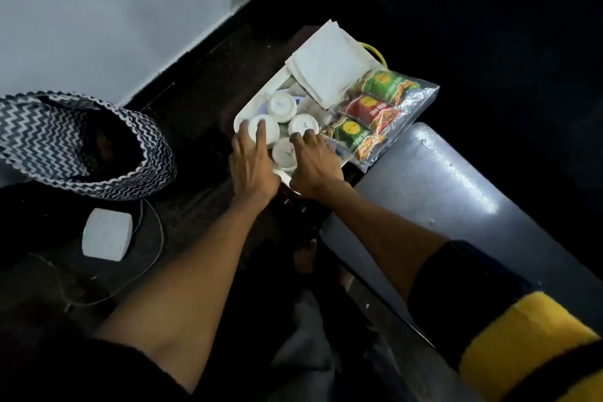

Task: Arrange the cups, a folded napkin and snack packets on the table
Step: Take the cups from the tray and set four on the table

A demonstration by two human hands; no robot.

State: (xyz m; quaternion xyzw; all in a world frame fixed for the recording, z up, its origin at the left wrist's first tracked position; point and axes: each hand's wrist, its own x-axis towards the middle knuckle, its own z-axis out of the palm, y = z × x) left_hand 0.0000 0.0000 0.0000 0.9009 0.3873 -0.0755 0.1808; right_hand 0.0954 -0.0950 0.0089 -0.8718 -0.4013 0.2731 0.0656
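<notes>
Four white cups sit upside down in a tight cluster on a white tray (243, 114), which rests on a small dark table in a very dim room. The person's left hand (251, 163) reaches in from six o'clock with its fingers spread flat over the cup at nine o'clock of the cluster (262, 130), fingertips lying on its upturned base; the hand is open and I cannot tell whether it actually has hold of the cup. The right hand (315, 163) is alongside it, fingers loosely extended, their tips touching the cup at three o'clock (302, 125), while the nearest cup (284, 153) sits between the two hands, partly covered by them. Again the hold is not clear; the fingers look laid on, not closed. The cup at twelve o'clock (282, 106) stands untouched. Beyond the cups, at one o'clock on the tray, lies a folded white napkin (329, 65). Just beside it, at three o'clock of the cups, a clear plastic bag (414, 104) holds the snack packets (368, 108), two green and one red, and hangs over the tray's edge. Off at nine o'clock stands a black-and-white zigzag bag (98, 147), and near it, at seven o'clock, a white block-shaped object (107, 233) with a thin cable. A grey rounded surface (440, 183) lies at four o'clock.
</notes>
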